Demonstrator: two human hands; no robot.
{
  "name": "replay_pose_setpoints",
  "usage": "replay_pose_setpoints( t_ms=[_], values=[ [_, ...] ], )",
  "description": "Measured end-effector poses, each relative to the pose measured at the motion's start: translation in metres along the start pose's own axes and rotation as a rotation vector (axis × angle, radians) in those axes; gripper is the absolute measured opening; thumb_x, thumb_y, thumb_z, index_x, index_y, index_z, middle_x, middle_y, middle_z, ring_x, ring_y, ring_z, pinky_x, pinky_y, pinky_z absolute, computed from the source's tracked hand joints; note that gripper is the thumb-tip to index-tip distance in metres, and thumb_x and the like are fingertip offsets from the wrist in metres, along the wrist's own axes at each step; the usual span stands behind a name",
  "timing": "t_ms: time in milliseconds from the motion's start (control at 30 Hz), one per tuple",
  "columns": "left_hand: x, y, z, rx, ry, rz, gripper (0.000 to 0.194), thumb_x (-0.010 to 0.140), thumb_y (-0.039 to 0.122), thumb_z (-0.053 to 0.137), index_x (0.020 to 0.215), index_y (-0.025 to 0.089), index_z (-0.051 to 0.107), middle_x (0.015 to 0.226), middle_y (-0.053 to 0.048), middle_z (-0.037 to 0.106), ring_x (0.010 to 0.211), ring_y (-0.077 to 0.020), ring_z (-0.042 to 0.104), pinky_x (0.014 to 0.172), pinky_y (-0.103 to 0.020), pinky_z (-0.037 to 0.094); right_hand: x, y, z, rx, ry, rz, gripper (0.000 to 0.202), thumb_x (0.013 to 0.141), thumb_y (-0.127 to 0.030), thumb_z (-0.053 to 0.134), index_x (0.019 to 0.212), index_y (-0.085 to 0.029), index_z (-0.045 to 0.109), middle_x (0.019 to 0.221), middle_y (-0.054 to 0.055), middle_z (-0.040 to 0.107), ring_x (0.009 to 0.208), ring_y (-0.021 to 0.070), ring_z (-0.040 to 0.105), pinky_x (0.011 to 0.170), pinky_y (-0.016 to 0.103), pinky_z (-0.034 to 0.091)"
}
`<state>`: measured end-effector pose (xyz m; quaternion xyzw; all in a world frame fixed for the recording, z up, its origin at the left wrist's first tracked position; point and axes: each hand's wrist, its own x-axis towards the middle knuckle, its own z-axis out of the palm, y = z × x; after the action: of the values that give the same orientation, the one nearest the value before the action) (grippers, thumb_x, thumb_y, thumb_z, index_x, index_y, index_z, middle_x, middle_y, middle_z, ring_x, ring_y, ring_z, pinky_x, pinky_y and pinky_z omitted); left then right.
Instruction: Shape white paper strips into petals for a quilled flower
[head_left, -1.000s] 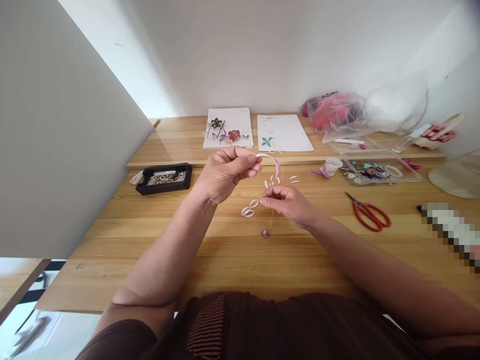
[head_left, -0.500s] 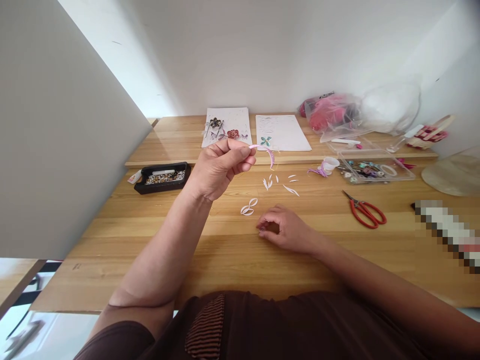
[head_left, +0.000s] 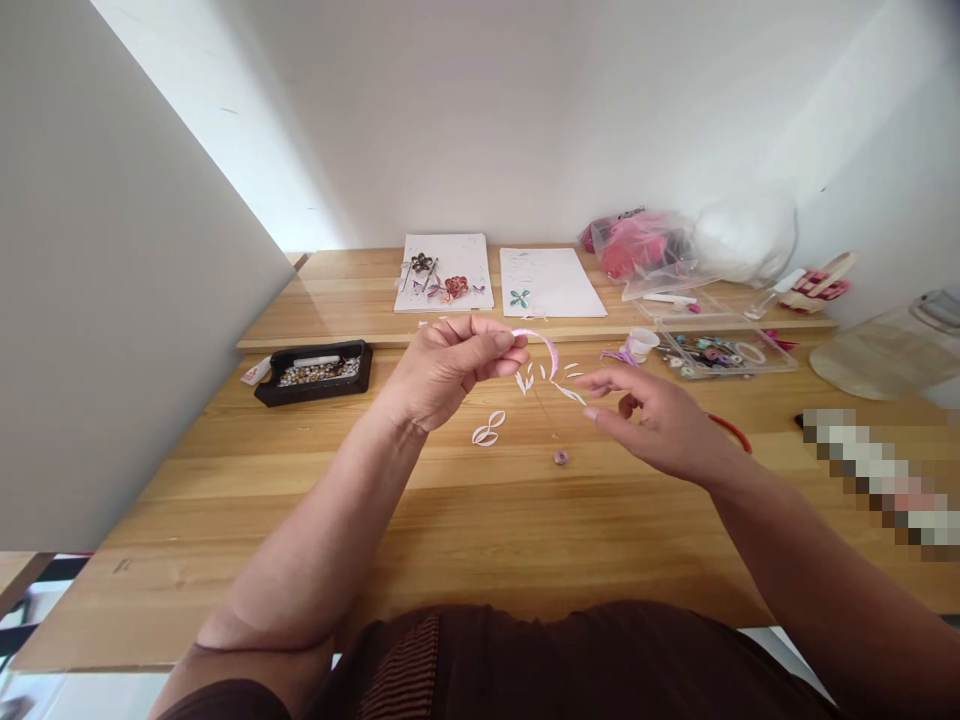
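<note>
Between the thumb and fingers of my left hand [head_left: 461,365] is one end of a curved lilac strip [head_left: 555,358], held above the table. The strip bends over to the right and its free end points down. My right hand [head_left: 649,420] is just right of it, thumb and fingers apart, with nothing seen in its grasp. A small purple bobbin [head_left: 561,457] rests on the wood below, and a fine thread seems to run up from it. Small white leaf-shaped pieces [head_left: 524,383] lie behind the strip. White looped outlines [head_left: 489,430] lie nearer to me.
At left stands a black tray [head_left: 315,372] of beads. Sheets of paper [head_left: 555,275] with flower ornaments lie on the raised back shelf. To the right are a clear box [head_left: 724,350] of small parts, a white cup [head_left: 643,345] and red-handled pliers [head_left: 731,433], partly hidden by my arm.
My right hand has let go of the purple bobbin, risen and opened beside the strip. The bobbin now shows on the table. My left hand still holds the strip, slightly lower in view.
</note>
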<state>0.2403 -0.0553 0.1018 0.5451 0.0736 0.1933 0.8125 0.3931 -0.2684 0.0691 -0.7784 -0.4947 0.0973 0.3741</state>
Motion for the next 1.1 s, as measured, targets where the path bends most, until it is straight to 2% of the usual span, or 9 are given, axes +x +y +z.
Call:
replay_pose_setpoints(
  t_ms=[67,200,333,433,533,667,833,1000,1100],
  values=[
    [-0.001,0.000,0.003,-0.040,-0.002,-0.026,0.016,0.072,0.024,0.085,0.077,0.012,0.076,0.081,-0.007,0.077,0.078,-0.0140,0.072,0.076,-0.024,0.058,0.006,-0.021,-0.004,0.241,0.138,-0.014,0.023,0.087,-0.027,0.065,0.110,-0.025,0.068,0.109,0.008,0.073,0.100,0.0260,0.067,0.081,0.041,0.054],
    [-0.004,0.000,0.008,-0.097,0.008,-0.081,0.016,0.068,0.021,0.087,0.076,0.011,0.076,0.087,-0.009,0.078,0.080,-0.0163,0.074,0.086,-0.030,0.058,0.019,-0.057,0.009,0.556,0.194,-0.170,0.029,0.088,-0.025,0.067,0.116,-0.027,0.064,0.120,0.008,0.068,0.114,0.0273,0.066,0.088,0.044,0.057],
    [-0.006,0.002,0.010,-0.127,-0.027,-0.094,0.017,0.067,0.023,0.087,0.075,0.012,0.077,0.087,-0.009,0.079,0.083,-0.0192,0.075,0.092,-0.034,0.057,0.031,-0.075,0.026,0.617,0.189,-0.307,0.036,0.091,-0.023,0.065,0.125,-0.028,0.058,0.130,0.007,0.063,0.127,0.0261,0.059,0.105,0.046,0.052],
    [-0.005,0.001,0.009,-0.135,-0.036,-0.087,0.015,0.068,0.022,0.086,0.074,0.012,0.077,0.083,-0.008,0.078,0.082,-0.0187,0.074,0.094,-0.036,0.056,0.038,-0.077,0.034,0.626,0.175,-0.349,0.038,0.093,-0.024,0.062,0.129,-0.030,0.054,0.136,0.007,0.059,0.127,0.0250,0.059,0.106,0.045,0.052],
    [-0.003,-0.002,0.007,-0.149,-0.011,-0.100,0.012,0.068,0.019,0.086,0.074,0.013,0.076,0.080,-0.006,0.076,0.079,-0.0152,0.072,0.091,-0.032,0.056,0.042,-0.073,0.041,0.619,0.166,-0.322,0.039,0.093,-0.022,0.061,0.130,-0.030,0.052,0.135,0.008,0.059,0.122,0.0241,0.062,0.100,0.042,0.056],
    [-0.001,-0.007,0.007,-0.188,0.009,-0.126,0.012,0.069,0.018,0.085,0.075,0.013,0.076,0.079,-0.005,0.075,0.078,-0.0126,0.069,0.090,-0.030,0.055,0.046,-0.067,0.047,0.622,0.213,-0.252,0.037,0.091,-0.019,0.060,0.127,-0.029,0.053,0.122,0.008,0.062,0.111,0.0211,0.066,0.088,0.036,0.059],
    [0.000,-0.011,0.010,-0.206,0.047,-0.131,0.014,0.068,0.019,0.086,0.074,0.012,0.075,0.078,-0.004,0.073,0.077,-0.0113,0.067,0.088,-0.027,0.054,0.051,-0.065,0.048,0.614,0.249,-0.200,0.021,0.088,-0.022,0.064,0.108,-0.025,0.061,0.105,0.006,0.067,0.094,0.0188,0.067,0.077,0.033,0.059],
    [0.002,-0.015,0.007,-0.142,-0.042,-0.085,0.016,0.076,0.028,0.081,0.075,0.014,0.075,0.074,-0.004,0.072,0.071,-0.0133,0.066,0.084,-0.032,0.054,0.055,-0.065,0.050,0.683,0.207,-0.143,0.009,0.087,-0.029,0.064,0.092,-0.021,0.064,0.069,0.000,0.064,0.057,0.0130,0.059,0.055,0.029,0.050],
    [0.003,-0.019,0.007,-0.163,-0.010,-0.085,0.016,0.073,0.028,0.083,0.076,0.014,0.076,0.080,-0.005,0.075,0.078,-0.0154,0.069,0.090,-0.035,0.053,0.057,-0.064,0.052,0.676,0.257,-0.089,0.006,0.084,-0.027,0.067,0.087,-0.022,0.067,0.064,-0.002,0.061,0.053,0.0120,0.053,0.050,0.027,0.044]
  ],
)
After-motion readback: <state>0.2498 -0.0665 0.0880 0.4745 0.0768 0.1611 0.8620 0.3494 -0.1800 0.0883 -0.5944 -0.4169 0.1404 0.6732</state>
